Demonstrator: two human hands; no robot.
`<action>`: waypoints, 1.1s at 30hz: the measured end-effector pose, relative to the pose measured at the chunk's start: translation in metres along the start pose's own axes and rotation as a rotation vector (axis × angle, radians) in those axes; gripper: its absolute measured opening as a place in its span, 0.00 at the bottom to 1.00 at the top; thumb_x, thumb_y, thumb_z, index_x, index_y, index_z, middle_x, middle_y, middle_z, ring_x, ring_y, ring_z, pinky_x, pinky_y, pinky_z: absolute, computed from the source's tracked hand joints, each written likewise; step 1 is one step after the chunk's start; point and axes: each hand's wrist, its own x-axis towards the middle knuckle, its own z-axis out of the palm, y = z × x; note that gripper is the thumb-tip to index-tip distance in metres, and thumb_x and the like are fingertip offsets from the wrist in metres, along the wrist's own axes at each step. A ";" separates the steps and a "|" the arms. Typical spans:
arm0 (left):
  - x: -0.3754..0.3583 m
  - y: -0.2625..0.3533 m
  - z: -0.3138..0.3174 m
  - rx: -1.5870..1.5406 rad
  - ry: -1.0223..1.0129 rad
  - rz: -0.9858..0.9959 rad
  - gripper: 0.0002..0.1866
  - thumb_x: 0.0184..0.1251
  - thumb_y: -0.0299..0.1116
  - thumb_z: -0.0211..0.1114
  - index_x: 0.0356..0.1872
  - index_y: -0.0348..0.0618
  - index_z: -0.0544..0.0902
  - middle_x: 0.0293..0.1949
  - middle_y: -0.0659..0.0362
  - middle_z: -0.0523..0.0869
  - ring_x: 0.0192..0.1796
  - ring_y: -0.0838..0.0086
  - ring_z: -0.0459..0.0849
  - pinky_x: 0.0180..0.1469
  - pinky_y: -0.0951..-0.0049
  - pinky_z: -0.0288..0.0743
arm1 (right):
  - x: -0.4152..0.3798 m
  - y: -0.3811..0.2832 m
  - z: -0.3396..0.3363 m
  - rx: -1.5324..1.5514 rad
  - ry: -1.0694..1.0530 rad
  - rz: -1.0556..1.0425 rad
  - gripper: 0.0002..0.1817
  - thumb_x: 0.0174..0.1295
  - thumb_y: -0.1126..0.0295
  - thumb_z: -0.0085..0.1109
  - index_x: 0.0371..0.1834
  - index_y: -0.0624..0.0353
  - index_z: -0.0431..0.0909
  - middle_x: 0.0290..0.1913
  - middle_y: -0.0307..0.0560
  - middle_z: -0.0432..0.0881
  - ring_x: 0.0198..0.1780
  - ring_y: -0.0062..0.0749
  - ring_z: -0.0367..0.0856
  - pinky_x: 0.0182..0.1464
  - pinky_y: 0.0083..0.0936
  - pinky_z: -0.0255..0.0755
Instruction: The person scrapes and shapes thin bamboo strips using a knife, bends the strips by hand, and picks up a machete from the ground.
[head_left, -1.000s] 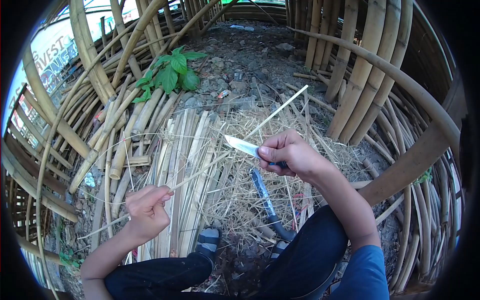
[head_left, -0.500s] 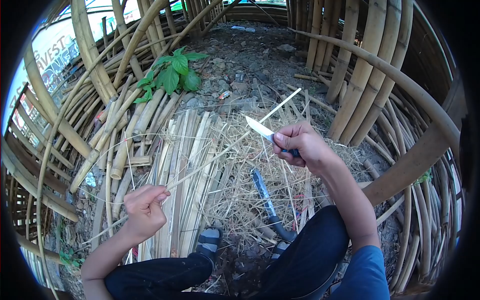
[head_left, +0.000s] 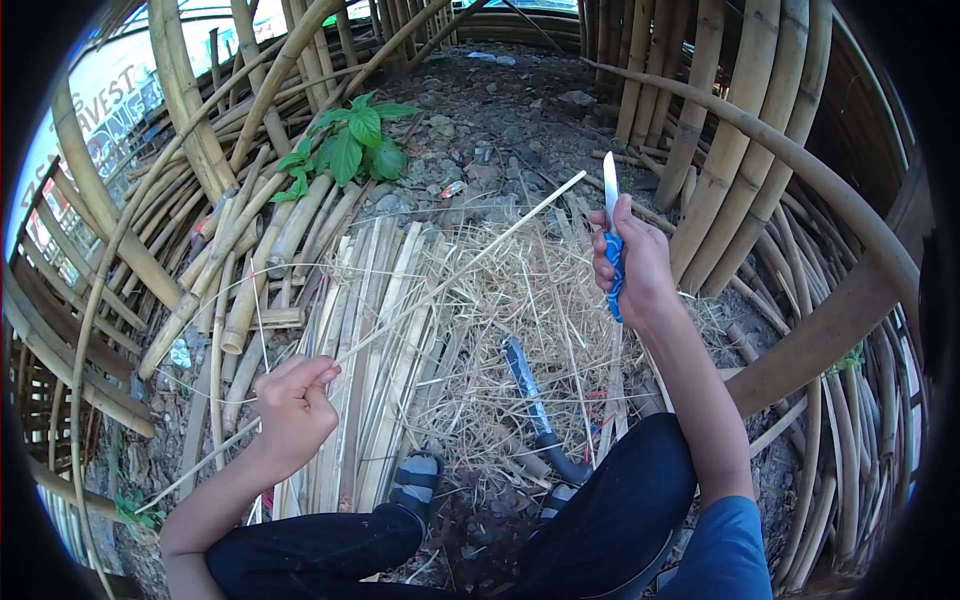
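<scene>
Bamboo strip (head_left: pixel 440 285), thin and pale, runs as one long sliver from lower left to upper right across the scene, its near end pinched in the left hand (head_left: pixel 292 405) and its far tip free in the air above the heap of shavings (head_left: pixel 520 330). Judging by that heap of curled trimmings and the row of split slats (head_left: pixel 370 330) lying flat on the ground beside it, a good deal of paring looks done, and the strip itself looks smooth along what shows of it; how much trimming remains I cannot tell. The left hand is closed, thumb and fingers clamped on the strip, forearm low beside the knee. Between the feet a second blade (head_left: pixel 530 395) with a dark handle lies on the shavings, untouched. Further right, the right hand (head_left: pixel 630 262) is raised with its arm stretched forward, fist wrapped around the blue handle of a knife (head_left: pixel 610 235), blade pointing straight up and clear of the strip.
</scene>
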 end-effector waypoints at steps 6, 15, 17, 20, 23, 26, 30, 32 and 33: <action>0.005 0.003 0.008 -0.075 -0.098 0.085 0.11 0.53 0.11 0.57 0.36 0.31 0.83 0.27 0.50 0.82 0.27 0.63 0.83 0.30 0.70 0.74 | -0.006 0.005 0.010 -0.011 -0.137 -0.133 0.17 0.67 0.56 0.63 0.37 0.61 0.74 0.22 0.37 0.74 0.15 0.16 0.65 0.16 0.15 0.55; 0.013 -0.026 -0.002 0.000 -0.135 0.109 0.15 0.55 0.11 0.56 0.42 0.32 0.83 0.29 0.50 0.83 0.31 0.60 0.84 0.34 0.68 0.77 | 0.019 -0.008 -0.034 0.123 0.138 -0.281 0.14 0.68 0.56 0.61 0.38 0.55 0.73 0.25 0.34 0.72 0.18 0.15 0.64 0.20 0.16 0.57; 0.013 -0.034 -0.005 0.053 -0.100 0.149 0.15 0.55 0.11 0.56 0.42 0.32 0.82 0.30 0.50 0.83 0.32 0.60 0.84 0.35 0.68 0.77 | 0.028 -0.008 -0.049 0.140 0.230 -0.273 0.14 0.69 0.57 0.60 0.38 0.55 0.73 0.25 0.33 0.71 0.19 0.15 0.64 0.21 0.16 0.57; 0.012 -0.048 -0.006 0.112 -0.088 0.112 0.12 0.56 0.12 0.57 0.40 0.31 0.82 0.31 0.49 0.83 0.32 0.59 0.84 0.35 0.68 0.76 | 0.041 -0.002 -0.074 0.178 0.266 -0.279 0.13 0.69 0.57 0.60 0.38 0.55 0.74 0.25 0.33 0.70 0.19 0.16 0.64 0.21 0.16 0.57; 0.016 -0.050 -0.005 0.143 -0.017 0.060 0.10 0.56 0.14 0.59 0.38 0.33 0.82 0.30 0.50 0.82 0.31 0.57 0.83 0.34 0.64 0.76 | 0.046 0.001 -0.084 0.206 0.249 -0.251 0.13 0.70 0.57 0.59 0.39 0.55 0.74 0.25 0.33 0.70 0.19 0.17 0.63 0.21 0.17 0.57; 0.023 -0.052 -0.002 0.173 0.097 0.013 0.08 0.56 0.16 0.60 0.35 0.35 0.82 0.29 0.51 0.82 0.30 0.55 0.83 0.33 0.62 0.76 | 0.048 0.009 -0.077 0.205 0.244 -0.209 0.12 0.70 0.58 0.59 0.38 0.54 0.74 0.24 0.34 0.71 0.18 0.17 0.63 0.21 0.17 0.57; 0.042 -0.055 -0.010 0.276 0.269 0.021 0.08 0.56 0.16 0.60 0.35 0.36 0.83 0.30 0.51 0.83 0.31 0.56 0.83 0.33 0.62 0.76 | 0.046 0.021 -0.061 0.233 0.145 -0.124 0.11 0.68 0.60 0.60 0.39 0.55 0.74 0.24 0.34 0.72 0.18 0.18 0.63 0.20 0.18 0.56; 0.051 -0.059 -0.017 0.283 0.315 0.032 0.08 0.56 0.16 0.60 0.35 0.36 0.83 0.30 0.51 0.83 0.31 0.56 0.83 0.33 0.62 0.76 | 0.048 0.032 -0.059 0.260 0.084 -0.039 0.11 0.68 0.60 0.59 0.40 0.55 0.74 0.23 0.33 0.72 0.18 0.18 0.64 0.20 0.18 0.56; 0.055 -0.061 -0.021 0.288 0.354 0.044 0.08 0.55 0.16 0.60 0.35 0.36 0.83 0.30 0.52 0.83 0.32 0.56 0.84 0.34 0.62 0.76 | 0.050 0.037 -0.058 0.259 0.079 -0.048 0.11 0.68 0.60 0.59 0.40 0.55 0.74 0.23 0.33 0.72 0.18 0.18 0.64 0.20 0.18 0.56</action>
